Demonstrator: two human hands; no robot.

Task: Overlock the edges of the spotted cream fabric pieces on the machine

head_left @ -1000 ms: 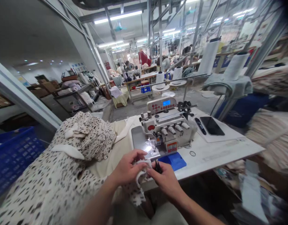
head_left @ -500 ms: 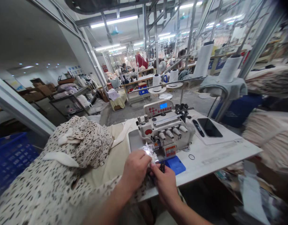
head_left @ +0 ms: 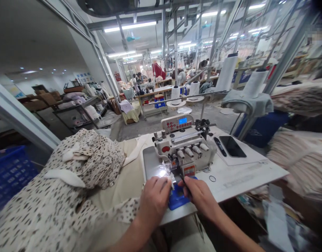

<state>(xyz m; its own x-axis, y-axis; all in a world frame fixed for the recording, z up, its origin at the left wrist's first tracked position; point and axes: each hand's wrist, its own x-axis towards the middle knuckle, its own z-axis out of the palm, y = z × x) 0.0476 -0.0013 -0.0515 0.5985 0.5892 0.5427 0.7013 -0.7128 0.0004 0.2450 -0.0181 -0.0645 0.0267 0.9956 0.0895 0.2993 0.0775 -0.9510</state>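
My left hand (head_left: 154, 199) is curled over a piece of cream fabric with black spots (head_left: 124, 211) at the front of the white overlock sewing machine (head_left: 184, 150), just below its lit needle area. My right hand (head_left: 200, 194) is closed on a small dark tool, seemingly thread snips (head_left: 186, 182), beside the left hand and over the blue cover (head_left: 178, 199) of the machine.
A big heap of spotted garments (head_left: 71, 175) covers the table's left. A black phone (head_left: 230, 146) and a dark pen-like item (head_left: 218, 145) lie right of the machine on the white table (head_left: 245, 171). Thread cones (head_left: 226, 71) stand behind. A blue crate (head_left: 8, 173) sits far left.
Both hands have moved up and forward from the table's edge to the machine's needle area, carrying the fabric piece. The view has shifted slightly.
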